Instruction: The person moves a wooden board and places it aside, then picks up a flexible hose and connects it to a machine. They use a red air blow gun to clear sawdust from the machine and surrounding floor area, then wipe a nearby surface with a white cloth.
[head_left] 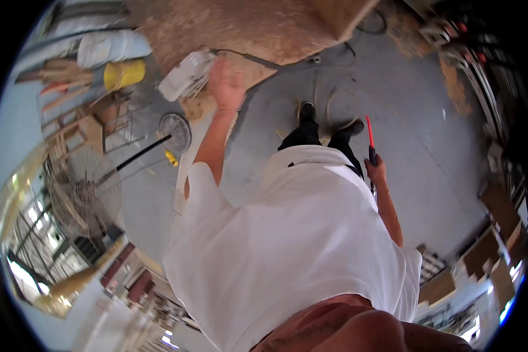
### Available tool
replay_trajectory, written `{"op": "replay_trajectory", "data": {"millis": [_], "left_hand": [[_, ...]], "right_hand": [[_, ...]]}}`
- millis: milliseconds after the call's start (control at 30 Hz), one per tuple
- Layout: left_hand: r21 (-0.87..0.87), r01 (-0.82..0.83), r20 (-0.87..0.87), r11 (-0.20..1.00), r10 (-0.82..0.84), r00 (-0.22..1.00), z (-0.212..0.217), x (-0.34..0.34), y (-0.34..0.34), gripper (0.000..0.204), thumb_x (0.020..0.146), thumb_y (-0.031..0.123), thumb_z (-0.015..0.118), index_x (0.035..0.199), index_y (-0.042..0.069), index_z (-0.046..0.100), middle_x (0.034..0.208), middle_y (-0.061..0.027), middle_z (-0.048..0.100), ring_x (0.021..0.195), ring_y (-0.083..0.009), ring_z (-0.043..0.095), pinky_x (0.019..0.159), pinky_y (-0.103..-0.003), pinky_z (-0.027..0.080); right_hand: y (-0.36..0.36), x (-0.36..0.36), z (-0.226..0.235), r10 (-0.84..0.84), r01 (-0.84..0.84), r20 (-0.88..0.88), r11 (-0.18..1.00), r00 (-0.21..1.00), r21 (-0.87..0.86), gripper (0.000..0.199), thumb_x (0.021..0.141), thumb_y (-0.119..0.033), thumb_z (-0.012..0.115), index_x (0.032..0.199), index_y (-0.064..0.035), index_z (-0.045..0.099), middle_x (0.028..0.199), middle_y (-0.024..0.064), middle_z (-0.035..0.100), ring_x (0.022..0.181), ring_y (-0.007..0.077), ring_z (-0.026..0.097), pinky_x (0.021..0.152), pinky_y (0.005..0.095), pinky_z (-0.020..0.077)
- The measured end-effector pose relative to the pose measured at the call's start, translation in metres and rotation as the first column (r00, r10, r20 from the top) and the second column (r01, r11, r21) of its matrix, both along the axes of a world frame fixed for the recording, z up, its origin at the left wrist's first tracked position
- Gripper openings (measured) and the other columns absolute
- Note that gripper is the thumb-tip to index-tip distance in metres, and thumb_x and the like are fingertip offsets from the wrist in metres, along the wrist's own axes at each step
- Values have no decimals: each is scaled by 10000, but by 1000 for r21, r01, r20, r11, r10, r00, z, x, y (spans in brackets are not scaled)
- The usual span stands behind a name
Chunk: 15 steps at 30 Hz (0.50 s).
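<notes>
My right hand (376,169) is closed around a slim hand tool with a red shaft and black handle (370,134). It points away from me, held out beside my right leg; its exact kind cannot be made out. My left hand (226,88) reaches forward over a brown wooden board (258,71). Motion smears its fingers, so their pose is unclear. Just left of that hand lies a pale grey, boxy device (188,76) with a dark cable. Whether the hand touches it cannot be told.
Beyond stands a large brown wooden panel (229,26). A caged pedestal fan (86,190), a yellow bucket (124,74) and a white bucket (111,48) are at the left. Loose cord (330,105) lies by my shoes on the grey floor (416,152). Metal equipment (475,76) lines the right.
</notes>
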State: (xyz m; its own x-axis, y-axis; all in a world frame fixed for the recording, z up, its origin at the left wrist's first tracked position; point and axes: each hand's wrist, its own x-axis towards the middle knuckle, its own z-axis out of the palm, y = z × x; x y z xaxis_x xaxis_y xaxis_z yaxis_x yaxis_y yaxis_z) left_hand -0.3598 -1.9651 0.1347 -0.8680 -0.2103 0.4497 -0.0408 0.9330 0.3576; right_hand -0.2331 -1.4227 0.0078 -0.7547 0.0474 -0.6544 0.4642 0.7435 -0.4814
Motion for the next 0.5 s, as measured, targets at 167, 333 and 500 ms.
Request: {"op": "replay_trajectory", "data": {"millis": [167,333,500], "left_hand": [[-161,-707,40,688,721,692,0,71,-162,700,837,405,524,1223,-161,382,1267,-321,426,1167,-448,422,1016,-462,310],[357,-882,447,306,773,450,-48,85,-207,824,852,488,503,1253,-204,308,1243,-325,451,1146,-444,462,962,-481,377],[381,-898,501,219,768,400,-13,49,-145,812,842,441,550,1274,-193,281,1217,-329,469,1116,-418,499,960,-442,395]], "right_hand": [[11,-6,-4,122,-136,167,988,978,75,435,751,-294,651,1106,-55,571,945,224,627,937,393,589,792,442,465],[26,-43,20,135,-126,-41,975,990,184,404,756,-276,661,1062,-32,563,784,201,609,753,373,592,672,425,455],[14,-50,56,48,-27,-159,991,986,131,401,770,-278,650,1070,-27,558,796,213,607,770,387,587,676,430,452]]}}
